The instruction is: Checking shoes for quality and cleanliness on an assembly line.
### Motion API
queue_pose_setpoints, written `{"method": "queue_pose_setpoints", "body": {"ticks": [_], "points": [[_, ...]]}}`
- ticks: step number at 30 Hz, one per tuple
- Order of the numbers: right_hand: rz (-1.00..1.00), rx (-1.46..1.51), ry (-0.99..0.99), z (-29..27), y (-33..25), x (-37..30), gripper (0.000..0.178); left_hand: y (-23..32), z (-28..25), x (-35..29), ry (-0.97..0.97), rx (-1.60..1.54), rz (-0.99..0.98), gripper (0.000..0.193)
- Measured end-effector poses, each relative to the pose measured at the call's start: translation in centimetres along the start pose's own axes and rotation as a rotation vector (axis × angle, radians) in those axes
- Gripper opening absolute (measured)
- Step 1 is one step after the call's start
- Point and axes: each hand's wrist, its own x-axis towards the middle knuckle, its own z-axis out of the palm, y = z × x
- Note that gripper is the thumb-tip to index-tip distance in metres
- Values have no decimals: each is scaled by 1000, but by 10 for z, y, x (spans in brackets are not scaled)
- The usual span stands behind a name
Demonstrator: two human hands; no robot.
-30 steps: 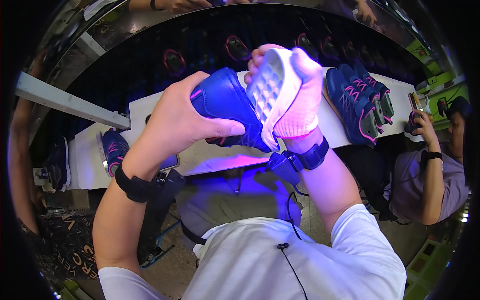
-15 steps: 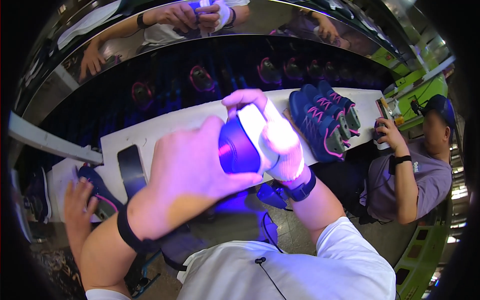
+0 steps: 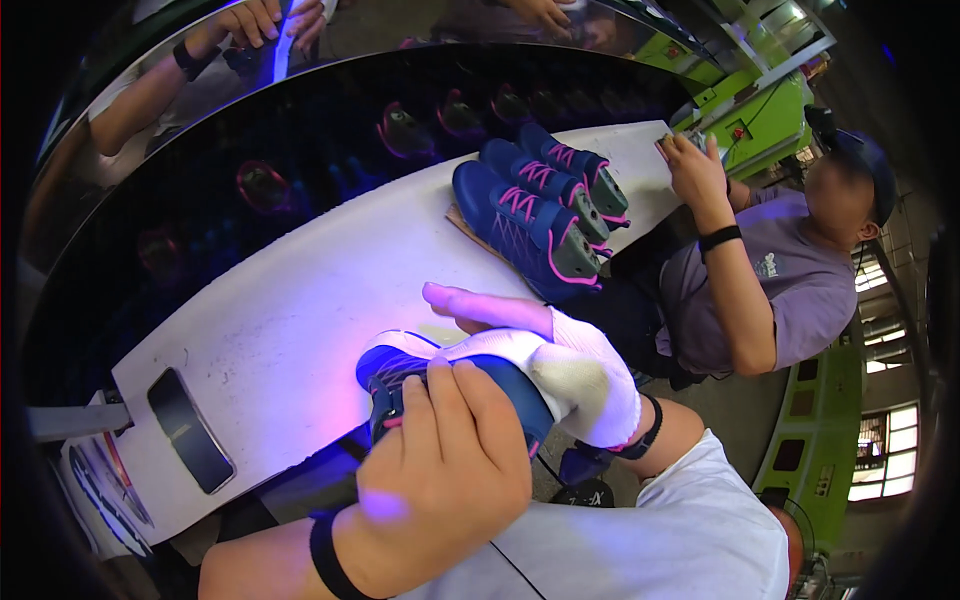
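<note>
A navy sneaker [image 3: 518, 388] with a white sole edge is held low in front of me, tilted on its side, its laced part toward the left. My left hand [image 3: 445, 465], bare with a black wristband, has its fingers wrapped over the near side of the upper. My right hand [image 3: 585, 370] wears a white glove with bare fingertips and grips the shoe from the far side along the sole. Its fingers stretch past the shoe, and part of its hold is hidden. Purple-blue light falls on the shoe and the worktop beside it.
Three navy sneakers with pink laces [image 3: 535, 205] stand in a row on the white worktop [image 3: 300, 310]. A dark flat rectangle [image 3: 190, 430] lies at left, near a white-edged shoe [image 3: 105, 495]. A co-worker [image 3: 755, 270] sits at right, hands raised. Behind runs a dark reflective panel [image 3: 330, 150].
The sneaker has come down toward me and been turned, so its laces now show. My view has swung right. Another person's hand and shoe at the left are out of view.
</note>
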Motion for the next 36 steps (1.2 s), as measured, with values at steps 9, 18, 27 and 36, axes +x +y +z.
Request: {"method": "queue_pose_setpoints", "body": {"ticks": [9,18,27,36], "points": [[-458,-947,-69,1,19,-32,62,-9,-14,-32,-21,-47,188,18],[-679,-869,-165,54,116,9,89,-28,-71,-146,-225,-770,-559,128],[-745,-909,-83,100,126,12,78,-17,-48,-190,129,-878,-963,62],[-347,-911,-112,38,124,36,102,-63,-47,-187,123,-1008,-1039,49]]}}
